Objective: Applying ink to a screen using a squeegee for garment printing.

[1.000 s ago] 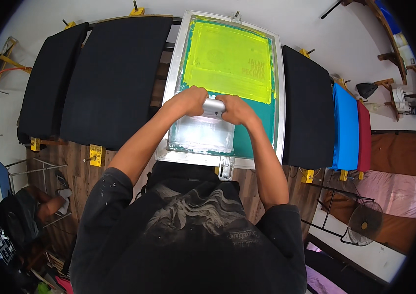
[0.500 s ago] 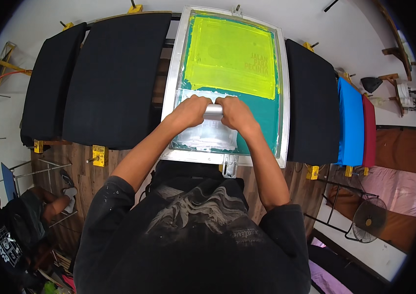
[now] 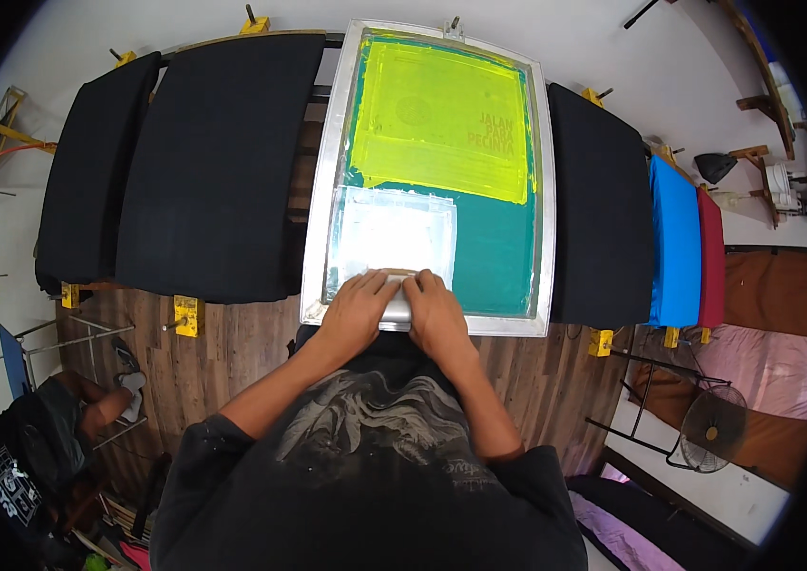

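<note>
A silver-framed printing screen (image 3: 543, 219) lies in front of me. Its mesh is green, and a yellow-green layer covers the far part, where faint lettering shows. A white ink patch (image 3: 394, 228) fills the near left of the mesh. At the near edge of that patch, my left hand (image 3: 358, 309) and my right hand (image 3: 437, 312) are closed side by side on a squeegee (image 3: 396, 306) with a silver handle. Their fingers lie over its top; its blade is mostly hidden.
Black fabric-covered boards flank the screen on the left (image 3: 213, 171) and right (image 3: 601, 209). Beyond the right one are a blue board (image 3: 674, 243) and a red one (image 3: 710, 257). Yellow clamps (image 3: 188, 316) jut out below. A fan (image 3: 712, 430) stands lower right; a person (image 3: 42, 428) sits lower left.
Both hands have pulled the squeegee toward me, from mid-screen to the near end. The white patch now shows uncovered behind it.
</note>
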